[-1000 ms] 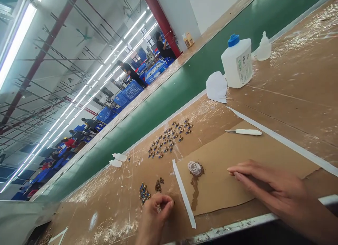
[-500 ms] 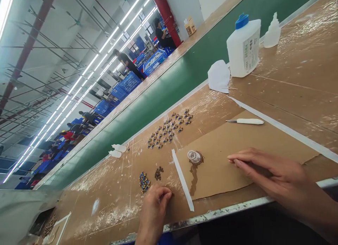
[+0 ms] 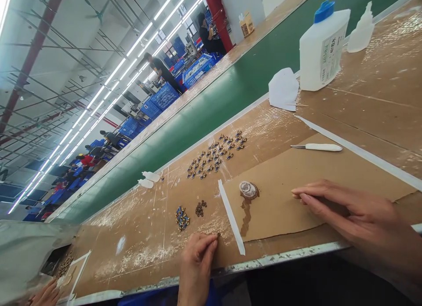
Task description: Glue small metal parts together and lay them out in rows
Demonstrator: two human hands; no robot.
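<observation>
My left hand (image 3: 197,258) rests at the near edge of the brown workbench (image 3: 138,249), fingers pinched together over a tiny dark piece I cannot make out. Just beyond it lie a small blue-and-gold cluster of parts (image 3: 181,218) and a little pile of dark brown beads (image 3: 200,207). My right hand (image 3: 356,218) lies on a cardboard sheet (image 3: 296,174), fingers held together and stretched out flat, holding nothing. A small clear glue cap (image 3: 248,189) with a dark spill stands left of that hand. Several finished blue-and-gold parts (image 3: 216,156) are laid out in rows farther back.
A white-handled knife (image 3: 318,147), a white bottle with blue cap (image 3: 321,46), a small clear dropper bottle (image 3: 361,24) and white paper (image 3: 283,89) sit at the back right. A green conveyor belt (image 3: 211,117) runs behind the bench. Another person's hand (image 3: 44,295) shows bottom left. Workers and blue crates stand far off.
The view has tilted down and shifted a little. My left hand has slid slightly toward the bench edge, still pinched. My right hand stays flat on the cardboard.
</observation>
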